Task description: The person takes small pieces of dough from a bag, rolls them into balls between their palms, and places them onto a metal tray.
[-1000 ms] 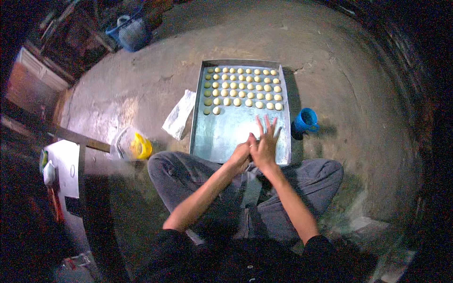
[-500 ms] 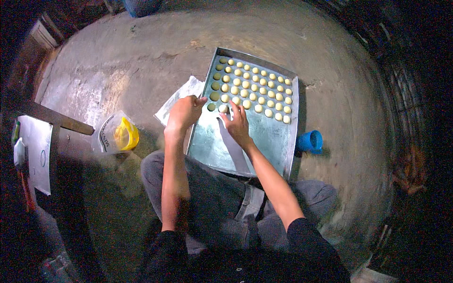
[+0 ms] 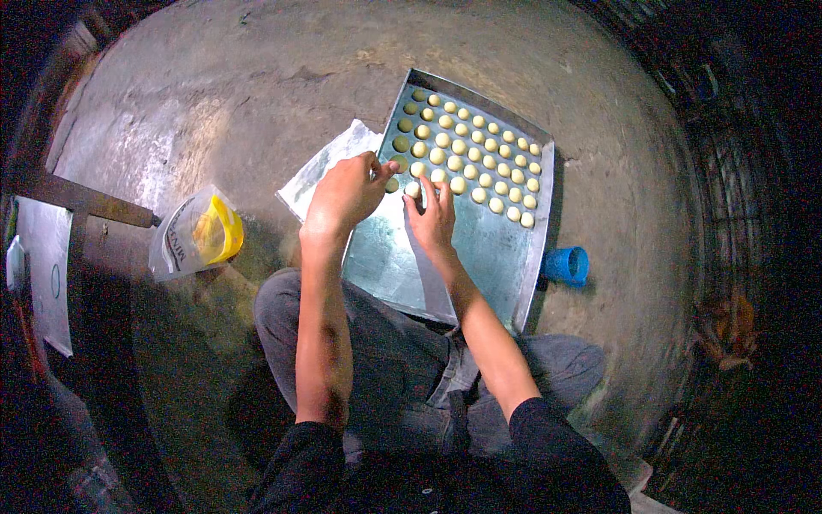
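Observation:
Rows of small pale dough balls [image 3: 458,146] cover the far half of a shallow metal tray [image 3: 383,264] in front of my legs. The leftmost column looks darker, in shade. My right hand [image 3: 433,224] reaches over the tray, its thumb and fingertips around a dough ball [image 3: 413,189] in the nearest row. My left hand [image 3: 347,195] is at the tray's left rim, fingers curled in and thumb extended over the leftmost balls. Whatever its fingers may hold is hidden.
A white sheet [image 3: 330,163] lies on the floor along the tray's left side. Farther left is a clear and yellow plastic bag [image 3: 203,234], near a wooden bar [image 3: 94,199]. A blue cup [image 3: 566,265] lies by the tray's right edge.
The view has shifted, so the tray appears farther up and right. My left hand has come slightly farther over the tray's left rim. My right hand stays at the same dough ball.

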`<control>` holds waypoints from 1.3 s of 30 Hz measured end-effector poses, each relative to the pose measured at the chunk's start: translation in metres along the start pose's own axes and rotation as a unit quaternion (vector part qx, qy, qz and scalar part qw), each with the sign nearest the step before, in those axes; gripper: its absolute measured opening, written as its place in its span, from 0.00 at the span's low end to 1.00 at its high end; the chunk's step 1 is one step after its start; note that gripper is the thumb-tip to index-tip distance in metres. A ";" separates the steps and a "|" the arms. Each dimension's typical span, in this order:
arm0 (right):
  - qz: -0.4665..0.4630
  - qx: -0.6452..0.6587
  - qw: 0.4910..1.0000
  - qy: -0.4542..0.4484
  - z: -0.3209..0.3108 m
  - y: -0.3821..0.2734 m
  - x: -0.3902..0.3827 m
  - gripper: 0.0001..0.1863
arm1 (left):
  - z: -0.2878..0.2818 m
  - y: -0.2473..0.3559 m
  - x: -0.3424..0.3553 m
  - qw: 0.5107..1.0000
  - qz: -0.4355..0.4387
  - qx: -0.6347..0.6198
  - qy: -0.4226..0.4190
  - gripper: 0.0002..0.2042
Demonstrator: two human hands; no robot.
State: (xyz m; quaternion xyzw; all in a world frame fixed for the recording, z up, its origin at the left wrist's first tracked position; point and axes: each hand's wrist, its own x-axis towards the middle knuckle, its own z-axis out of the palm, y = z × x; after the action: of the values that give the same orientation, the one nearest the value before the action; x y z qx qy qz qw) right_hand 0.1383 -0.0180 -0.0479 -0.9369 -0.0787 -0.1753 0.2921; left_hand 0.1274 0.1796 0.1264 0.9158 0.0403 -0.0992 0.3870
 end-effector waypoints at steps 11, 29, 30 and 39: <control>-0.002 -0.002 1.000 -0.027 -0.003 -0.009 -0.009 0.29 | 0.002 -0.005 0.000 1.000 0.021 0.000 0.010 0.25; -0.062 -0.186 0.977 -0.087 -0.010 -0.024 -0.032 0.27 | 0.009 -0.008 0.002 0.999 0.040 -0.011 0.034 0.22; -0.068 -0.192 0.975 -0.084 -0.010 -0.023 -0.033 0.27 | 0.009 -0.010 0.003 0.998 0.043 -0.014 0.034 0.22; -0.074 -0.186 0.976 -0.085 -0.011 -0.023 -0.036 0.27 | 0.004 -0.008 0.002 0.999 0.036 -0.010 0.005 0.22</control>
State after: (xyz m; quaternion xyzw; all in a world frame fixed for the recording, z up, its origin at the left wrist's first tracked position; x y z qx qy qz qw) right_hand 0.0965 -0.0071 -0.0410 -0.9779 -0.1380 -0.1279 0.0911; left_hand 0.1274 0.1827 0.1175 0.9134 0.0098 -0.0801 0.3989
